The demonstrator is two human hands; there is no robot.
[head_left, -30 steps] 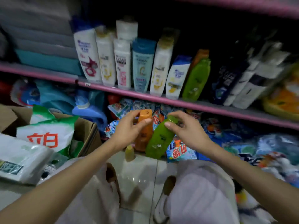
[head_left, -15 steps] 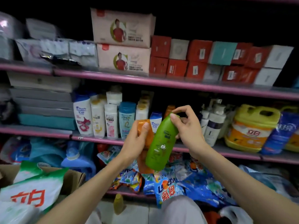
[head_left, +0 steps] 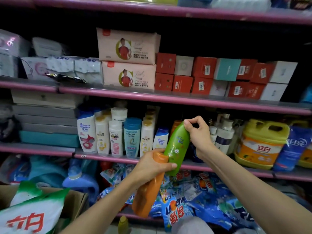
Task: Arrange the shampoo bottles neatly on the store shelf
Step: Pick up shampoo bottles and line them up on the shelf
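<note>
Shampoo bottles are in both hands, held in front of the middle shelf [head_left: 168, 160]. The right hand [head_left: 198, 134] has its grip pinched on the cap end of a green bottle [head_left: 177, 146], thumb and forefinger curled round the top. The left hand [head_left: 152, 168] has its grip wrapped round the upper part of an orange bottle [head_left: 147, 191], its thumb also pressing the green bottle's base. The green bottle's long axis leans, cap up and to the right, base down and left; the orange bottle hangs cap up, base pointing down and slightly left. Behind them, a row of upright bottles [head_left: 116, 137] stands on the shelf, with another orange bottle [head_left: 175, 126] at its right end. To finish well, each bottle probably needs straightening to upright and setting in the gap at the right of the row, label facing out.
</note>
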